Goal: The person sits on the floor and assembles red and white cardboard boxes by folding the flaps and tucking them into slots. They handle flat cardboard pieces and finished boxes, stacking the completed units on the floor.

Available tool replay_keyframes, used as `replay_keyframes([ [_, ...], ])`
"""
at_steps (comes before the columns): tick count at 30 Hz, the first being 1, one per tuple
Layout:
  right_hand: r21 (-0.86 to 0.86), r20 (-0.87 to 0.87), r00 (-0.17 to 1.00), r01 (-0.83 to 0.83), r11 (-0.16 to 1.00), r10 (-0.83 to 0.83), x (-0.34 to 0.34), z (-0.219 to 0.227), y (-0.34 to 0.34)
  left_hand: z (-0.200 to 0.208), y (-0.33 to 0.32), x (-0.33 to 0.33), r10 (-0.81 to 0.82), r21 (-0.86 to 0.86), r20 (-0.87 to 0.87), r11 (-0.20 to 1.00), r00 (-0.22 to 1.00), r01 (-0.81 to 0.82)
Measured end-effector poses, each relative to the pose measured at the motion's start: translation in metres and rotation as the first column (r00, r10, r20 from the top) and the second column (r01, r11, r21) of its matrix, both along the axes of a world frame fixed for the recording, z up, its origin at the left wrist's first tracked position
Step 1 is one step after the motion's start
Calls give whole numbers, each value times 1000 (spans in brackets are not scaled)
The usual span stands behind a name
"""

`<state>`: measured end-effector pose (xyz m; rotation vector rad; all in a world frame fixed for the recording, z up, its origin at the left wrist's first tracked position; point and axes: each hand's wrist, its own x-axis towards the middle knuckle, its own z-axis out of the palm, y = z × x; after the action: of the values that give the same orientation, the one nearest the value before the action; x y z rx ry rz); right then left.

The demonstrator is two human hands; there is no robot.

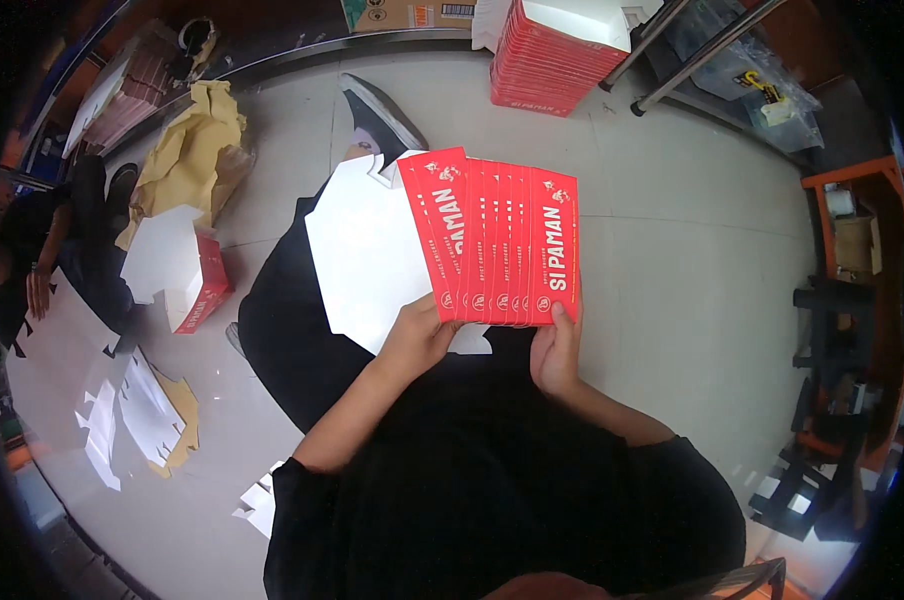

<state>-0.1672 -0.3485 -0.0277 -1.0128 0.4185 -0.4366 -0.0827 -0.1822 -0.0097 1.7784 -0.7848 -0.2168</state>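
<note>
Between my hands is a stack of red cardboard food boxes [502, 245], slid into one another so their printed sides overlap in a row. The leftmost sides tilt a little against the others. A broad white cardboard panel [367, 250] spreads out left of the stack, over my lap. My left hand [419, 340] grips the stack's lower left corner, its fingertips hidden beneath. At the lower right corner my right hand [558, 350] is closed on it, thumb on the end box's red face and other fingers partly hidden behind.
A tall stack of nested boxes [557, 60] stands on the floor ahead. To the left are a single open box [197, 280], crumpled brown paper [197, 145] and flat white cardboard pieces [152, 410]. Another person's hand [39, 290] shows at far left. An orange-framed shelf [852, 175] lines the right.
</note>
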Motion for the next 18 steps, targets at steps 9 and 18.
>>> replay_keyframes([
  [9, -58, -32, 996, -89, 994, 87, 0, 7, -16, 14, 8, 7, -155, 19, -220, 986, 963, 163],
  [18, -939, -188, 961, -236, 252, 200, 74, 88, -70, 13, 29, 7, -259, 33, -234, 961, 937, 274],
])
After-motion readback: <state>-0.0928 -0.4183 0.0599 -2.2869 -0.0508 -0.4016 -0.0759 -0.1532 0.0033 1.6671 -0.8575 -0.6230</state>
